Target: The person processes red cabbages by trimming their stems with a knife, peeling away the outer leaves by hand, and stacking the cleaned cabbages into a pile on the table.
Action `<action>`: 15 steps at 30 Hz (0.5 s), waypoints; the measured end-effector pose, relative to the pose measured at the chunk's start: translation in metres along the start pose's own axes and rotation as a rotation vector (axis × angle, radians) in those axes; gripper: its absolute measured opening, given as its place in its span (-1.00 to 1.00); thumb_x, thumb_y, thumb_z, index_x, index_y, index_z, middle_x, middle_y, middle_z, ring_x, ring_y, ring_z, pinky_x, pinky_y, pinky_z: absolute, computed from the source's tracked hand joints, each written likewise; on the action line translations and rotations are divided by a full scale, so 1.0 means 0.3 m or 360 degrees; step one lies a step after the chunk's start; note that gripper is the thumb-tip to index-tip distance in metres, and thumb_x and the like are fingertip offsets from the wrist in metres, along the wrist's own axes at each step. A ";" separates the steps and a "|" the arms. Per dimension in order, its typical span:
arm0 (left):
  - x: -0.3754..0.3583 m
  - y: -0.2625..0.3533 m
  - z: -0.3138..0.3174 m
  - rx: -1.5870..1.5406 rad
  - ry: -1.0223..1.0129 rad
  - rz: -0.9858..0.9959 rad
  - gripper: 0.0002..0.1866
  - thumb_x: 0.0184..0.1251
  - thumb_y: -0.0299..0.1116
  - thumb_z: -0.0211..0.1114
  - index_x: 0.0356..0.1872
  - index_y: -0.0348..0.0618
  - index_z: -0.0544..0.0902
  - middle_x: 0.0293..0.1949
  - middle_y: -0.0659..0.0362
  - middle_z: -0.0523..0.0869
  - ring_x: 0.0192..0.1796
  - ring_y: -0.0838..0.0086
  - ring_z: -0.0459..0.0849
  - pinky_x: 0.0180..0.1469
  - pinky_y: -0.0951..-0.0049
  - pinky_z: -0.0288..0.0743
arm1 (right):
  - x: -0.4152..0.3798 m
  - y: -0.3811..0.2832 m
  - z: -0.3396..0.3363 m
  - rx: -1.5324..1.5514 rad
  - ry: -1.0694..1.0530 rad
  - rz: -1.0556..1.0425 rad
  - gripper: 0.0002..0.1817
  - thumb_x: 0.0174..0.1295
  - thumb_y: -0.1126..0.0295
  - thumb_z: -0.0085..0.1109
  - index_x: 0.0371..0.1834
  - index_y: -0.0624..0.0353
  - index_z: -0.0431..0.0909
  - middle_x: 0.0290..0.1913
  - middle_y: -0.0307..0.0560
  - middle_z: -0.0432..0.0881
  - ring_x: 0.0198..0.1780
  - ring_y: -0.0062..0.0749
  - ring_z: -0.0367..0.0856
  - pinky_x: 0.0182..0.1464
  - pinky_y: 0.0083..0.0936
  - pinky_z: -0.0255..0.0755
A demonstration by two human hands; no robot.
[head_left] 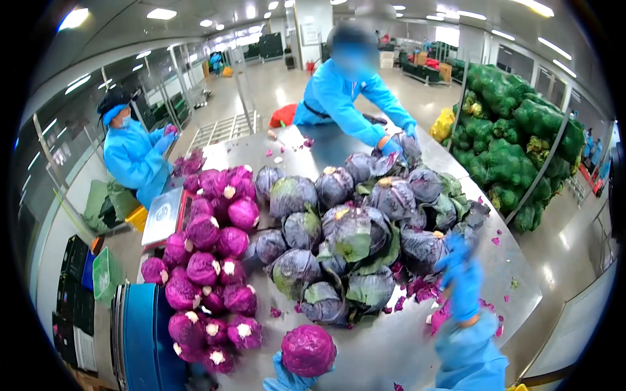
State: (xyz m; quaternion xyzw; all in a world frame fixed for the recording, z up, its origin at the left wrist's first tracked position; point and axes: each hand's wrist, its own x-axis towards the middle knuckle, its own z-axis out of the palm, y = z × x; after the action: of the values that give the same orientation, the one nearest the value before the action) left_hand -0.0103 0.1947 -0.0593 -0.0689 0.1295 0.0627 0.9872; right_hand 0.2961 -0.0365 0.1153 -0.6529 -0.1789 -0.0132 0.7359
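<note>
In the head view, my left hand (287, 378), in a blue glove, is closed around the underside of a peeled purple cabbage (309, 350) at the table's near edge. My right hand (462, 280), gloved too, hovers over the table's right side, close to the leafy cabbages and loose purple leaf scraps (424, 289). Motion blurs its fingers, so I cannot make out whether they hold anything. Unpeeled dark cabbages (355, 231) with outer leaves are heaped mid-table. Peeled cabbages (203, 268) with pale cut stems are stacked on the left.
Across the metal table (277, 348), a co-worker (345, 88) reaches into the heap. Another person (134, 153) stands at the left, near a scale (163, 216). A blue bin (150, 335) stands lower left. Green net sacks (515, 140) are stacked at the right.
</note>
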 end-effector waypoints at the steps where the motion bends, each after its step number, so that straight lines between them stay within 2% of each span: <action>1: -0.006 0.000 -0.009 0.0037 0.0019 0.0023 -0.05 0.10 0.32 0.12 0.47 0.06 0.14 0.45 -0.14 0.15 0.40 -0.41 0.09 0.25 -0.53 0.16 | -0.083 0.046 0.031 -0.0135 -0.0247 0.0326 -0.59 0.31 0.37 0.08 0.20 0.24 0.47 -0.24 -0.15 0.68 -0.53 -0.64 0.46 -0.53 -0.69 0.34; 2: -0.007 0.004 -0.015 0.0107 0.0029 0.0056 -0.05 0.10 0.32 0.12 0.47 0.05 0.14 0.45 -0.14 0.15 0.40 -0.41 0.09 0.25 -0.53 0.16 | -0.176 0.184 0.030 -0.0158 -0.0421 0.0443 -0.64 0.30 0.42 0.08 0.15 0.22 0.52 -0.28 -0.18 0.68 -0.52 -0.68 0.46 -0.52 -0.71 0.32; 3: -0.016 0.006 -0.023 0.0197 0.0049 0.0089 -0.05 0.09 0.32 0.12 0.47 0.05 0.14 0.45 -0.14 0.15 0.41 -0.41 0.09 0.25 -0.53 0.16 | -0.257 0.197 0.078 -0.0085 -0.0522 0.0575 -0.67 0.30 0.44 0.07 0.12 0.20 0.56 -0.36 -0.21 0.67 -0.56 -0.72 0.43 -0.52 -0.73 0.30; 4: -0.016 0.009 -0.027 0.0303 0.0067 0.0122 -0.05 0.09 0.32 0.12 0.47 0.05 0.14 0.45 -0.14 0.15 0.41 -0.40 0.10 0.25 -0.53 0.16 | -0.334 0.200 0.109 -0.0095 -0.0528 0.0866 -0.69 0.31 0.44 0.07 0.09 0.20 0.59 -0.40 -0.23 0.66 -0.58 -0.75 0.42 -0.54 -0.74 0.29; 7: -0.012 0.015 -0.023 0.0543 0.0088 0.0181 -0.05 0.09 0.31 0.13 0.47 0.04 0.14 0.45 -0.14 0.15 0.41 -0.40 0.10 0.25 -0.53 0.16 | -0.544 0.322 0.099 0.0070 -0.0405 0.1015 -0.74 0.36 0.40 0.06 0.05 0.17 0.61 -0.45 -0.21 0.64 -0.63 -0.76 0.37 -0.59 -0.73 0.25; 8: -0.010 0.010 0.031 0.0517 0.0085 0.0109 -0.03 0.07 0.28 0.18 0.48 0.04 0.13 0.45 -0.16 0.15 0.41 -0.38 0.11 0.25 -0.51 0.17 | -0.584 0.333 0.094 0.0098 -0.0343 0.1077 -0.75 0.37 0.39 0.06 0.04 0.16 0.62 -0.47 -0.21 0.63 -0.64 -0.76 0.36 -0.61 -0.72 0.24; 10: -0.019 -0.005 0.045 0.0028 -0.0139 -0.0012 -0.04 0.10 0.28 0.16 0.48 0.03 0.11 0.44 -0.19 0.15 0.41 -0.36 0.12 0.26 -0.50 0.18 | -0.635 0.332 0.087 0.0062 -0.0276 0.1109 -0.77 0.37 0.38 0.06 -0.02 0.16 0.63 -0.50 -0.19 0.61 -0.68 -0.75 0.33 -0.64 -0.72 0.21; 13: -0.055 -0.039 0.089 0.0055 -0.0211 0.0080 -0.03 0.13 0.32 0.15 0.48 0.01 0.10 0.43 -0.21 0.15 0.41 -0.33 0.15 0.27 -0.45 0.21 | -0.688 0.343 0.054 -0.0065 -0.0282 0.1206 -0.80 0.35 0.42 0.08 -0.07 0.17 0.65 -0.51 -0.20 0.61 -0.66 -0.72 0.38 -0.62 -0.73 0.23; 15: -0.080 -0.052 0.101 0.0025 -0.0235 0.0130 -0.02 0.11 0.27 0.24 0.49 0.04 0.08 0.43 -0.19 0.15 0.42 -0.29 0.15 0.29 -0.40 0.23 | -0.727 0.400 0.019 -0.0360 -0.0451 0.0914 -0.81 0.33 0.44 0.11 -0.06 0.18 0.64 -0.48 -0.22 0.62 -0.57 -0.68 0.47 -0.51 -0.67 0.37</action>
State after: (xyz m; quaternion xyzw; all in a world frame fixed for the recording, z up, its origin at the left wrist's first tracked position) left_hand -0.0236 0.1814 -0.0222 -0.0509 0.0596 0.1069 0.9912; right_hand 0.1209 -0.0600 -0.0600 -0.7495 -0.0854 0.2657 0.6004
